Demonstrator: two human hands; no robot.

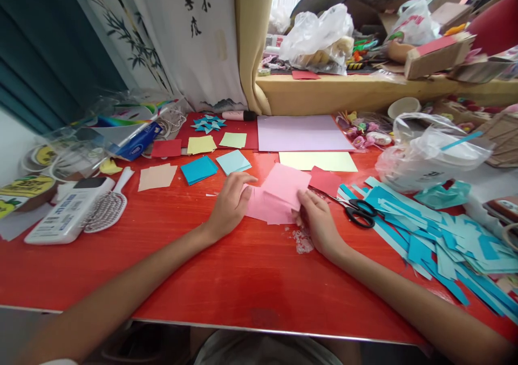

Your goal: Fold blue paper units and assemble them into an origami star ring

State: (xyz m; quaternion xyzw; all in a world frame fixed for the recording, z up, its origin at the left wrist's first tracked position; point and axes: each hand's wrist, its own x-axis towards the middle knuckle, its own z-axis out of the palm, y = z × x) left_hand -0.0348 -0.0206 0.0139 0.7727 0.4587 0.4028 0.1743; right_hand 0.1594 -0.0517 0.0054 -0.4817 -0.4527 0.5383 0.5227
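In the middle of the red table, my right hand (pixel 319 222) pinches the lower right corner of a pink paper square (pixel 286 183). That square is raised over more pink paper (pixel 259 206) lying beneath it. My left hand (pixel 231 202) is at the left side of the pink paper, with its fingers curved and the thumb apart from them. Its thumb reaches the paper's left edge; whether it presses on it I cannot tell. Black-handled scissors (pixel 360 213) lie right of my right hand, their blades beside a red paper piece (pixel 326 181).
Blue paper strips (pixel 437 235) are heaped on the right, near a plastic bag (pixel 433 155). Small paper stacks, including a blue one (pixel 199 170), lie behind my left hand. A hairbrush (pixel 107 208) and a white box (pixel 67 211) are at left. Lilac paper (pixel 299 133) lies at the back.
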